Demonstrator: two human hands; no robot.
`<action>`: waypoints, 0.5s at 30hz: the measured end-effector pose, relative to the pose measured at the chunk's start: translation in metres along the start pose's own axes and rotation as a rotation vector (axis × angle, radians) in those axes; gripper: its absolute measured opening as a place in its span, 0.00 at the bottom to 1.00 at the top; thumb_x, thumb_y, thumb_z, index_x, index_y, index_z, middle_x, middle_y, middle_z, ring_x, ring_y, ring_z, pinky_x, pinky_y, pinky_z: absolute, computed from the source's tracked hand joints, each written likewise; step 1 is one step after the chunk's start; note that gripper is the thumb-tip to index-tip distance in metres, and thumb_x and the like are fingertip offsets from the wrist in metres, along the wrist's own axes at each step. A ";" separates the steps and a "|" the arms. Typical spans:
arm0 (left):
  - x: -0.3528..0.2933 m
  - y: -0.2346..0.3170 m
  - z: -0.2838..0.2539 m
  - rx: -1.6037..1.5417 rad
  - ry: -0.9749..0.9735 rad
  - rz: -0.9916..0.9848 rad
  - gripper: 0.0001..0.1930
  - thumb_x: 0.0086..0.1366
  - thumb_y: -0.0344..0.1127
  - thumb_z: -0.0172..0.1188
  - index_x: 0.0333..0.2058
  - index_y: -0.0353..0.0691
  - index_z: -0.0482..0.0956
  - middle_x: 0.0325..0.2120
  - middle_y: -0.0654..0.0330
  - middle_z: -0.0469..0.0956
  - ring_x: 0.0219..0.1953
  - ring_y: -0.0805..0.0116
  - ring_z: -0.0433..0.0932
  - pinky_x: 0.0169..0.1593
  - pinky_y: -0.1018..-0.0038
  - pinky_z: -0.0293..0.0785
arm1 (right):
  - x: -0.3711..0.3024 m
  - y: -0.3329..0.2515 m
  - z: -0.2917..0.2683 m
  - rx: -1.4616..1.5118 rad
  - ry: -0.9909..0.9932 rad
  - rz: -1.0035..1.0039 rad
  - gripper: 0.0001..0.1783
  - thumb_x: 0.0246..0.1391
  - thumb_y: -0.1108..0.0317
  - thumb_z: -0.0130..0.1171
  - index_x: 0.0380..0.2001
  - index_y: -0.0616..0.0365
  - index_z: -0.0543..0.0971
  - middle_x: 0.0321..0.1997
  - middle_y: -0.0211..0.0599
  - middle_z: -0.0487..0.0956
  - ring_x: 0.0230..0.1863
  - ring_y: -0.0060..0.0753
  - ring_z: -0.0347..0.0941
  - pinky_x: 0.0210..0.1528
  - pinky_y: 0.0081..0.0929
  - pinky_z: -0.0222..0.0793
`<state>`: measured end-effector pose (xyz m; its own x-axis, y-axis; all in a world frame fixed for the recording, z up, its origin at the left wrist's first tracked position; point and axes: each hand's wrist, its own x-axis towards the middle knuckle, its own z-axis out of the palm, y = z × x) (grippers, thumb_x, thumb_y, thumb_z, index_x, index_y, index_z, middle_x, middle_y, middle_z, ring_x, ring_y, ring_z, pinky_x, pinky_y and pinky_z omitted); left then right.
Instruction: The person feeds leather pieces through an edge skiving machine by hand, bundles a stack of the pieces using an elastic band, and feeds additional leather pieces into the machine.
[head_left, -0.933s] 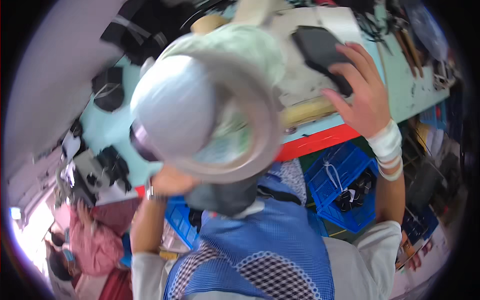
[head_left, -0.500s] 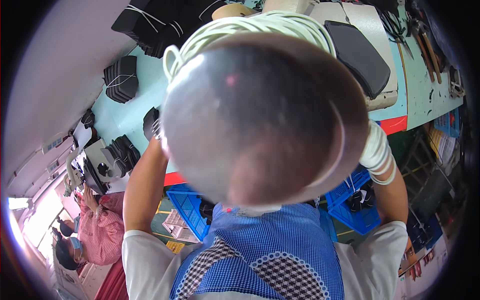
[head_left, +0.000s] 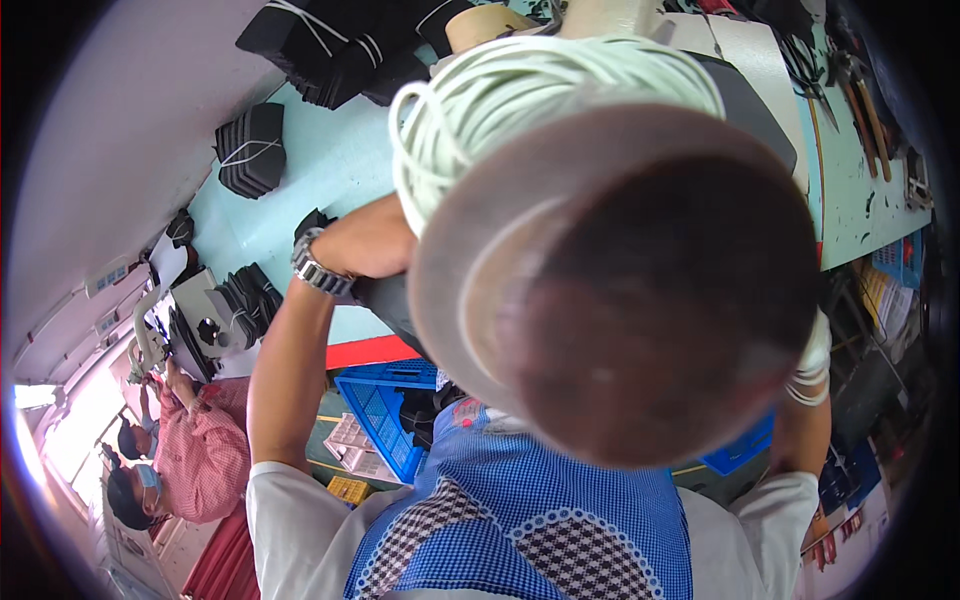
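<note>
A large, rounded, shiny brownish-grey object (head_left: 470, 260) fills the middle, blurred and very near the camera; its kind I cannot make out. Behind its upper edge is a coil of pale green cord (head_left: 500, 75). My left hand (head_left: 375, 240), below which a metal watch circles the wrist, reaches inward over the table, its fingers hidden by the round object. Just under that hand shows the edge of a dark grey flat piece (head_left: 388, 300); whether I grip it is hidden. My right hand is behind the round object, and only the forearm with white cord loops (head_left: 812, 375) at the wrist shows.
Black pieces tied in a bundle (head_left: 250, 150) lie on the pale green table (head_left: 330, 150), with a larger stack (head_left: 320, 60) beyond. Scissors (head_left: 810, 75) are at the far right. A blue crate (head_left: 385, 425) stands below the table edge. A co-worker (head_left: 205, 455) sits at left.
The round object has shifted right and slightly down in the picture. My left hand, hidden before, now shows with the dark grey piece under it. My right hand has gone from partly wrapped wrist to more hidden.
</note>
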<state>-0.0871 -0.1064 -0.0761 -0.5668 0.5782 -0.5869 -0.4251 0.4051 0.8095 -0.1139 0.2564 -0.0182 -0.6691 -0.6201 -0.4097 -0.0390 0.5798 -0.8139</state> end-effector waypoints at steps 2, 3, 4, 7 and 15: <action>0.000 -0.001 0.000 0.013 -0.020 -0.012 0.18 0.65 0.41 0.59 0.46 0.32 0.76 0.45 0.54 0.78 0.46 0.66 0.75 0.52 0.69 0.71 | -0.003 -0.003 -0.004 -0.143 -0.108 -0.073 0.11 0.44 0.70 0.65 0.34 0.54 0.83 0.37 0.39 0.75 0.47 0.45 0.67 0.51 0.40 0.63; 0.000 -0.001 -0.003 0.019 -0.020 -0.007 0.18 0.65 0.41 0.59 0.46 0.32 0.76 0.45 0.54 0.78 0.46 0.66 0.75 0.52 0.69 0.71 | -0.002 -0.004 -0.005 -0.153 -0.075 -0.168 0.10 0.43 0.70 0.65 0.34 0.55 0.83 0.36 0.39 0.75 0.47 0.45 0.68 0.51 0.40 0.63; 0.002 -0.003 0.002 0.019 0.002 0.005 0.18 0.65 0.41 0.59 0.46 0.32 0.76 0.45 0.54 0.78 0.46 0.66 0.75 0.51 0.69 0.71 | 0.002 -0.005 0.000 -0.147 -0.002 -0.271 0.10 0.43 0.70 0.65 0.33 0.56 0.82 0.36 0.39 0.75 0.46 0.44 0.68 0.50 0.40 0.63; 0.004 -0.004 0.011 -0.001 0.073 0.007 0.18 0.65 0.41 0.59 0.46 0.32 0.76 0.44 0.54 0.78 0.46 0.66 0.75 0.51 0.69 0.71 | 0.013 -0.009 0.015 -0.261 0.147 -0.361 0.09 0.43 0.71 0.65 0.31 0.58 0.82 0.35 0.39 0.75 0.45 0.44 0.68 0.49 0.39 0.63; 0.002 0.001 0.001 -0.007 -0.002 -0.035 0.17 0.65 0.41 0.59 0.44 0.32 0.77 0.43 0.54 0.79 0.45 0.65 0.76 0.50 0.69 0.71 | 0.008 0.005 0.014 -0.126 0.116 -0.424 0.10 0.40 0.70 0.67 0.30 0.55 0.83 0.46 0.46 0.71 0.52 0.50 0.64 0.53 0.40 0.61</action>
<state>-0.0881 -0.1035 -0.0764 -0.5505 0.5651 -0.6145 -0.4494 0.4198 0.7886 -0.1095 0.2469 -0.0315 -0.6532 -0.7572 0.0038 -0.4125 0.3517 -0.8403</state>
